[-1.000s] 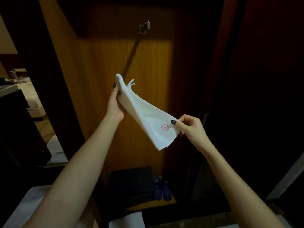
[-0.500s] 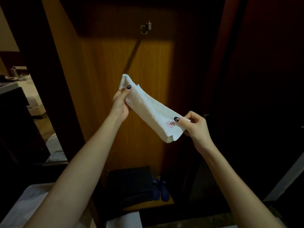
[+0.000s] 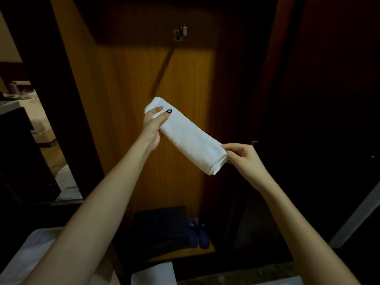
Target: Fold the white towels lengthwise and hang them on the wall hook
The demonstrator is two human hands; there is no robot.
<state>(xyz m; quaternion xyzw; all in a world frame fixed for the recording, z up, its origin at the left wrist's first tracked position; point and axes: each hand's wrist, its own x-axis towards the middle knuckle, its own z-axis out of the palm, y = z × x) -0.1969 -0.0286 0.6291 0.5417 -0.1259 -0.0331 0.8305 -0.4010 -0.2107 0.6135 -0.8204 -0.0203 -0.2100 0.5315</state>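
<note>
A small white towel [image 3: 188, 136] is folded into a narrow band and held slanted in mid-air, upper end left, lower end right. My left hand [image 3: 153, 124] grips the upper end, thumb with a dark nail on top. My right hand [image 3: 243, 159] pinches the lower end, where the folded layers show. High on the wooden panel above hangs a metal wall hook [image 3: 181, 33], well above the towel and with nothing on it.
The lit wooden panel [image 3: 127, 83] stands straight ahead, dark panels on both sides. Low down sit a black box [image 3: 162, 229] and blue slippers [image 3: 198, 233] on a shelf. More white cloth [image 3: 154, 273] lies at the bottom edge. A room opens at left.
The towel went from a loose hanging flap to a tight narrow fold. The pink embroidered mark has turned out of sight, and my left thumb now lies on top of the upper end.
</note>
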